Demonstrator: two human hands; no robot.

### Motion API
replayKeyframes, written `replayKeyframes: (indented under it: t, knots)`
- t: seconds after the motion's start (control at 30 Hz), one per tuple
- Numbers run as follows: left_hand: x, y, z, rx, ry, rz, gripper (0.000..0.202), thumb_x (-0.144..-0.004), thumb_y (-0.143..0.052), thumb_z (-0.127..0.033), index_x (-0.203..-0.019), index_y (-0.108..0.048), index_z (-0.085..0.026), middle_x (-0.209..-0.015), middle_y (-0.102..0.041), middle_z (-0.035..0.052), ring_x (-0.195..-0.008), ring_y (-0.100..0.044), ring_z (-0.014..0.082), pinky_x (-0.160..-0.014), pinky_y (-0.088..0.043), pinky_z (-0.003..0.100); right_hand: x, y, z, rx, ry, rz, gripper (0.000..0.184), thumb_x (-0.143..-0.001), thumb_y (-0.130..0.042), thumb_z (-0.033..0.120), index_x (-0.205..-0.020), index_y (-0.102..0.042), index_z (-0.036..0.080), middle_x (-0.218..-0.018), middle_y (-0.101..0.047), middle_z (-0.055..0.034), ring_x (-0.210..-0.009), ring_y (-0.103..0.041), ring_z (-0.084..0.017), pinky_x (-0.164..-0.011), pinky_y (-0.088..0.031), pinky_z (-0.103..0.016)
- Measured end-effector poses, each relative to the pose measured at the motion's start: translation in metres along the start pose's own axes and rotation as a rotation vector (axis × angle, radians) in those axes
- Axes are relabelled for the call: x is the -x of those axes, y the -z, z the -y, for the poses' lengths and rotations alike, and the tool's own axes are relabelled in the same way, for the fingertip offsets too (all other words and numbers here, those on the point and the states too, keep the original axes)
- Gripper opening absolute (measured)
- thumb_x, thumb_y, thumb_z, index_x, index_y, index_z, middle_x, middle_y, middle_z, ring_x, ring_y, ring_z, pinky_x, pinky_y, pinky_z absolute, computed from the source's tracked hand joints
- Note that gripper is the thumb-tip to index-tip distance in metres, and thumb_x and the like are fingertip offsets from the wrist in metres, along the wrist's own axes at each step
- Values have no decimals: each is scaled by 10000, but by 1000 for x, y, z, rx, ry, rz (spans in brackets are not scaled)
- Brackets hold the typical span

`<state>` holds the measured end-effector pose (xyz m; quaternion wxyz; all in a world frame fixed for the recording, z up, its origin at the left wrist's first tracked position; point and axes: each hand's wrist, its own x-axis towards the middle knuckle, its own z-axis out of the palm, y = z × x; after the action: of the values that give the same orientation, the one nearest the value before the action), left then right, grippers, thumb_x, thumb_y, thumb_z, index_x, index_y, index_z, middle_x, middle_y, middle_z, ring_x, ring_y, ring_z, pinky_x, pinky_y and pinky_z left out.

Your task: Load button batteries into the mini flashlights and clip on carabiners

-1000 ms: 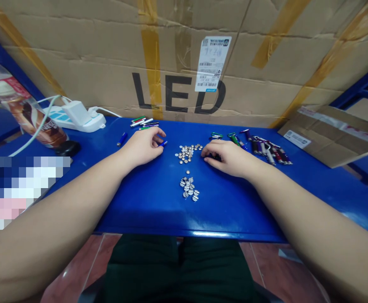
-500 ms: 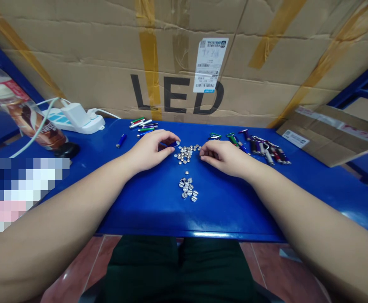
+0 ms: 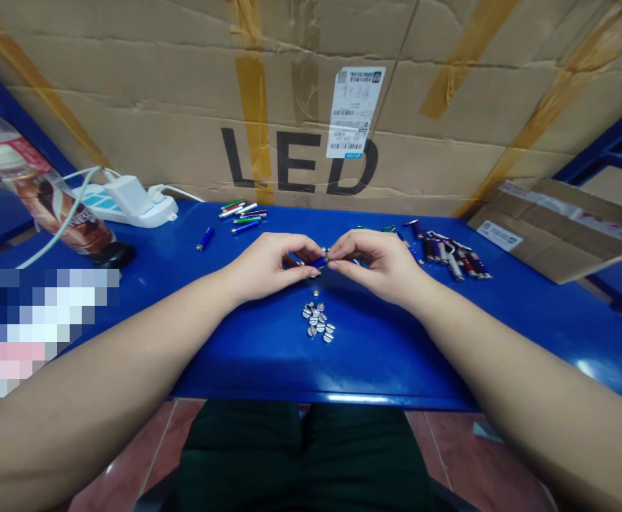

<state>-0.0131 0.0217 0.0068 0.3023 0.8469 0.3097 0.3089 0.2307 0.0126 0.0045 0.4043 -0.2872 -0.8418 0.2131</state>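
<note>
Carefully | left hand (image 3: 268,267), right hand (image 3: 377,263): grips clenched on blue tube (image 3: 318,262) | a slip could scatter discs (image 3: 317,318)

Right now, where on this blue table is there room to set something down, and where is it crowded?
Bare tabletop lies left of the silver discs, below the left hand, and right of them, below the right hand. Crowded: the far right, at the keychain flashlights.

Cardboard carton (image 3: 129,92): large black printed "LED" (image 3: 298,162), with a white barcode label (image 3: 355,112) above right, its small print illegible. Plastic bottle (image 3: 60,199): partial brand "NES" on its brown wrapper.
</note>
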Motion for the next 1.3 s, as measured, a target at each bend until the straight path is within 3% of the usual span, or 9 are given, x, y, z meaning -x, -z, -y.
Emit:
replayKeyframes:
  t: [0.2, 0.37, 0.53, 0.7, 1.0, 1.17, 1.3]
  knots:
    - [0, 0, 1, -7, -44, -10, 244, -895, -747, -315, -1093, -739, -172, -1014, -781, 55, -927, -742, 193, -796, -609, 294, -3, 1, -2, 68, 175, 20, 69, -923, -743, 259, -872, -745, 213, -896, -771, -51, -855, -723, -195, -800, -574, -336]
    - [0, 0, 4, -13, -70, -22, 178, -897, -731, -274, -1048, -716, -180, -1033, -757, 53, -965, -733, 195, -855, -622, 322, -1, 7, -2, 220, 83, 6, 78, -931, -705, 241, -969, -752, 192, -920, -745, -61, -802, -695, -190, -766, -566, -332]
    - [0, 0, 8, -13, -116, -61, 109, -894, -696, -231, -988, -679, -179, -1035, -717, 51, -983, -709, 189, -934, -622, 360, 1, 13, -15, 515, 0, 202, 185, -937, -667, 219, -1079, -770, 162, -1027, -711, -121, -998, -672, -291, -924, -543, -452]
    - [-1, 1, 9, -77, -142, -66, 68, -884, -667, -190, -950, -656, -182, -997, -683, 42, -970, -679, 184, -905, -615, 349, 2, 6, -14, 460, 68, 352, 223, -959, -629, 195, -1134, -766, 194, -1071, -690, -110, -1031, -658, -266, -956, -537, -414]
    - [-1, 4, 7, -149, -154, -50, 60, -866, -644, -169, -923, -645, -187, -971, -673, 34, -944, -654, 176, -865, -585, 317, 1, -2, -13, 437, 84, 405, 195, -982, -610, 191, -1121, -747, 189, -1095, -688, -112, -1046, -652, -260, -951, -530, -401]
    - [-1, 4, 8, -153, -148, -44, 75, -858, -640, -159, -928, -645, -186, -973, -669, 30, -940, -651, 172, -866, -578, 312, -2, 0, -9, 420, -10, 436, 74, -970, -638, 176, -985, -710, 169, -991, -694, -89, -922, -654, -228, -862, -525, -357]
    - [-2, 3, 10, -134, -137, -32, 74, -858, -646, -172, -930, -648, -187, -978, -668, 34, -949, -660, 181, -879, -587, 331, -4, 0, -5, 407, -84, 448, 99, -965, -646, 173, -1043, -709, 167, -1005, -715, -85, -926, -661, -223, -863, -511, -345]
